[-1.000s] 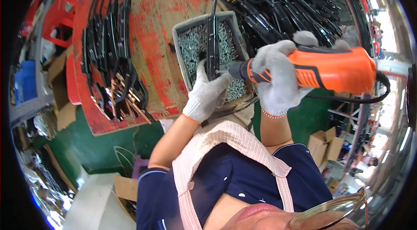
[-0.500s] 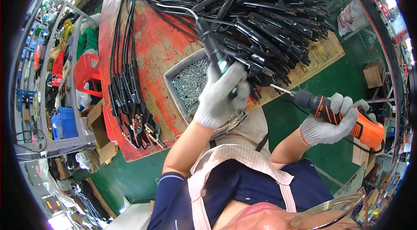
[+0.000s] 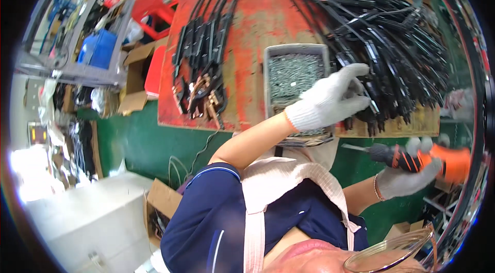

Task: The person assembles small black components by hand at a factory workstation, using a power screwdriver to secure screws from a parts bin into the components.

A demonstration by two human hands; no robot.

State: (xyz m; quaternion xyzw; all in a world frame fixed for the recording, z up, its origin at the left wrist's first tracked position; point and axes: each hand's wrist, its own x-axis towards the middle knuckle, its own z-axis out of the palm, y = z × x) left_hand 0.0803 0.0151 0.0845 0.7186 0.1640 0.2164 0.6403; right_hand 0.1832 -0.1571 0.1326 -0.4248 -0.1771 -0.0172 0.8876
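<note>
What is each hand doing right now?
Left hand: open, at the pile of black parts; contact is unclear.
Right hand: closed around the orange power screwdriver.

One power driver [image 3: 451, 163], one screw bin [image 3: 266, 85], one counter [image 3: 246, 85]

Hands number two: the left hand [image 3: 325, 100] right of centre, the right hand [image 3: 405, 181] at lower right. Black cabled parts form two groups: one small cluster [image 3: 202, 56] at upper left of centre, one large heap [image 3: 384, 56] at upper right; overlap prevents counting pieces. The screws [image 3: 294, 74] are too many to count. One blue tub [image 3: 98, 48] appears at upper left.
</note>
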